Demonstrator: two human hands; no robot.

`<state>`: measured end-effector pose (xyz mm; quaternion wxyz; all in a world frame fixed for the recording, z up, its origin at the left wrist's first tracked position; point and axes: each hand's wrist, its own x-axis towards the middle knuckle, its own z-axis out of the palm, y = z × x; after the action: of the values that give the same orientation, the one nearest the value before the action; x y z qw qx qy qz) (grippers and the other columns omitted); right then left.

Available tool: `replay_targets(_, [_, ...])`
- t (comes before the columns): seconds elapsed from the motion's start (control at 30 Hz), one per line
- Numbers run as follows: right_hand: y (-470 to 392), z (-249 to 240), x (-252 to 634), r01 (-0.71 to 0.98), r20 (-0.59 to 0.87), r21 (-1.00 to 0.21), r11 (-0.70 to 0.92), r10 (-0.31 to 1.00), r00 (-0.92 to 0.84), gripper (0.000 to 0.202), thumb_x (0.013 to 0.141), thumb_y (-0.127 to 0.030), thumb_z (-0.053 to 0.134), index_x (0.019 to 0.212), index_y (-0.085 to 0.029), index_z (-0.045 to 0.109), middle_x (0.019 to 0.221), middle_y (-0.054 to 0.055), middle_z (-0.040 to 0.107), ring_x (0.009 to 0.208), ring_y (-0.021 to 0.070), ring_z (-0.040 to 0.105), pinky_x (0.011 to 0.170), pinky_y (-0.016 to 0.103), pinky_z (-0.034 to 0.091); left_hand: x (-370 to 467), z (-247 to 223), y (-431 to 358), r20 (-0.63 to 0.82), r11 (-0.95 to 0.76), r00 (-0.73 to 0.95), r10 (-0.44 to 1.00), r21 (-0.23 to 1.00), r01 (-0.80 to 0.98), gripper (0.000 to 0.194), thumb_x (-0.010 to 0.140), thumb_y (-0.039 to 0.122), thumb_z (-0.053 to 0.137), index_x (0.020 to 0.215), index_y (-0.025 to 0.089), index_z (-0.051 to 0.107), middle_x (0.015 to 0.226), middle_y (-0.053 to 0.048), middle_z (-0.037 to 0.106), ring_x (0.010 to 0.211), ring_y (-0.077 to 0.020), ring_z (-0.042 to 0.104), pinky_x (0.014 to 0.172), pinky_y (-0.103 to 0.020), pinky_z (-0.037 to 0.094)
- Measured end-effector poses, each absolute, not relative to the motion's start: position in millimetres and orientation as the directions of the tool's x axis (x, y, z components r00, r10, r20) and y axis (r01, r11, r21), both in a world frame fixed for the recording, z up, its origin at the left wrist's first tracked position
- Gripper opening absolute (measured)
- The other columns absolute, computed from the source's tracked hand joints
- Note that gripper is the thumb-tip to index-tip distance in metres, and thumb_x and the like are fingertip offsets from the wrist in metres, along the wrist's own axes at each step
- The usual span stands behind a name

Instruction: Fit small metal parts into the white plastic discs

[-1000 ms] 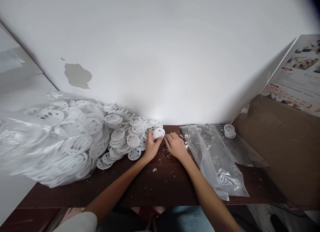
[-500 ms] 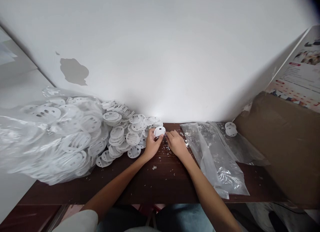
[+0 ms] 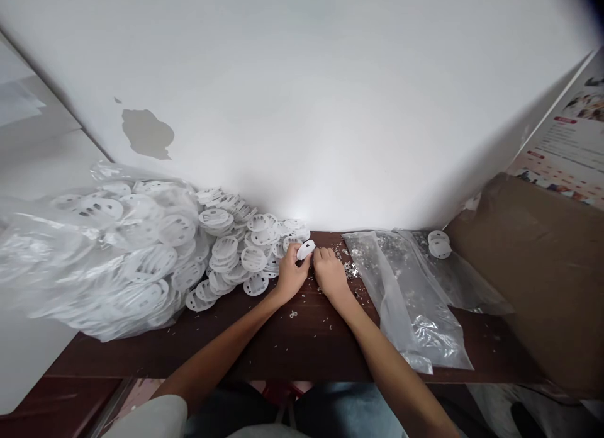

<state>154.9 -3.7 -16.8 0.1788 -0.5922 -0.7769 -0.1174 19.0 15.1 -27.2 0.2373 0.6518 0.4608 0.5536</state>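
Observation:
My left hand pinches a small white round plastic disc with a dark slot in it, held tilted above the table. Close beside its right edge is my right hand, fingers bent and drawn together at the disc's side. Whatever those fingertips hold is too small to make out. Left of my hands spreads a heap of similar white slotted discs. Tiny metal pieces are scattered on the dark table just right of my right hand.
A large clear plastic bag full of white discs fills the left side. Flat clear bags with tiny metal bits lie on the right. Two discs rest on them, beside a brown cardboard box. A white wall stands behind.
The disc in my left hand has turned from facing me to a steeper, more edge-on tilt. My right hand has come slightly nearer its edge, and the view has shifted a little.

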Motion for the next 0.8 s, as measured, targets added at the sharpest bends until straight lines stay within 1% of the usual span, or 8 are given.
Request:
replay_targets(0.17, [-3.4,-13.1,154.9,0.961,0.430,-0.019,0.276,0.870,-0.242,0.016,0.096,-0.004,0.052,0.101,-0.016,0.062,0.098,0.016,0.065,0.092,0.0276,0.056,0.064,0.033,0.045,18.5,-27.4,17.0,0.470,-0.450,-0.006,0.883,0.849,0.276,0.018,0.091,0.030,0.068,0.105,0.022,0.060,0.095,-0.004,0.069,0.087,-0.0189,0.067,0.078,-0.032,0.053])
replay_targets(0.27, [-4.6,-8.1,158.0,0.960,0.442,-0.019,0.281,0.863,-0.244,0.013,0.098,-0.009,0.053,0.102,-0.017,0.063,0.098,0.014,0.066,0.091,0.0273,0.057,0.063,0.033,0.045,17.3,-27.4,20.3,0.414,-0.401,-0.013,0.910,0.890,0.217,0.024,0.087,0.033,0.073,0.104,0.021,0.061,0.095,-0.004,0.069,0.088,-0.0193,0.067,0.080,-0.032,0.054])
replay_targets(0.33, [-6.5,-2.9,160.5,0.956,0.450,-0.032,0.292,0.858,-0.246,0.013,0.100,-0.013,0.054,0.106,-0.017,0.065,0.099,0.013,0.067,0.093,0.0275,0.059,0.064,0.033,0.045,16.5,-24.7,20.9,0.363,-0.357,-0.019,0.932,0.924,0.138,0.032,0.083,0.036,0.077,0.107,0.021,0.061,0.098,-0.004,0.069,0.092,-0.0200,0.068,0.084,-0.033,0.055])
replay_targets(0.43, [-12.7,6.3,165.3,0.950,0.486,-0.069,0.304,0.842,-0.234,0.019,0.102,-0.017,0.053,0.115,-0.018,0.066,0.099,0.012,0.069,0.093,0.0267,0.061,0.066,0.033,0.045,14.8,-15.8,16.5,0.285,-0.286,-0.031,0.958,0.958,-0.021,0.041,0.081,0.039,0.079,0.114,0.021,0.061,0.108,-0.006,0.072,0.101,-0.0216,0.070,0.093,-0.037,0.056])
replay_targets(0.57, [-29.7,15.6,173.6,0.944,0.573,-0.095,0.315,0.793,-0.207,0.028,0.105,-0.023,0.050,0.128,-0.018,0.066,0.096,0.012,0.070,0.090,0.0245,0.063,0.069,0.032,0.046,10.8,-3.1,3.9,0.176,-0.181,-0.040,0.984,0.958,-0.223,0.043,0.081,0.039,0.080,0.116,0.021,0.063,0.114,-0.009,0.074,0.105,-0.0230,0.072,0.099,-0.041,0.058])
replay_targets(0.67, [-47.9,16.0,178.9,0.918,0.628,-0.096,0.384,0.739,-0.243,0.031,0.106,-0.023,0.047,0.130,-0.018,0.067,0.094,0.011,0.069,0.089,0.0242,0.064,0.070,0.032,0.047,7.9,1.5,-5.1,0.072,-0.074,-0.019,0.997,0.929,-0.362,0.045,0.080,0.038,0.083,0.117,0.021,0.064,0.115,-0.011,0.074,0.103,-0.0235,0.074,0.099,-0.043,0.060])
replay_targets(0.73, [-61.1,12.5,181.3,0.890,0.654,-0.112,0.442,0.707,-0.269,0.032,0.106,-0.022,0.047,0.129,-0.019,0.068,0.092,0.011,0.069,0.088,0.0239,0.064,0.071,0.032,0.048,6.2,3.3,-9.6,0.038,-0.055,-0.051,0.998,0.916,-0.397,0.046,0.079,0.037,0.084,0.117,0.021,0.065,0.117,-0.011,0.074,0.102,-0.0233,0.074,0.099,-0.043,0.060])
replay_targets(0.8, [-73.8,6.3,183.8,0.861,0.683,-0.145,0.488,0.679,-0.270,0.032,0.105,-0.020,0.047,0.129,-0.020,0.068,0.089,0.010,0.068,0.084,0.0233,0.064,0.073,0.033,0.050,3.2,5.9,-12.4,0.047,-0.079,-0.091,0.995,0.917,-0.392,0.045,0.078,0.035,0.084,0.116,0.021,0.065,0.118,-0.012,0.074,0.101,-0.0233,0.074,0.098,-0.044,0.061])
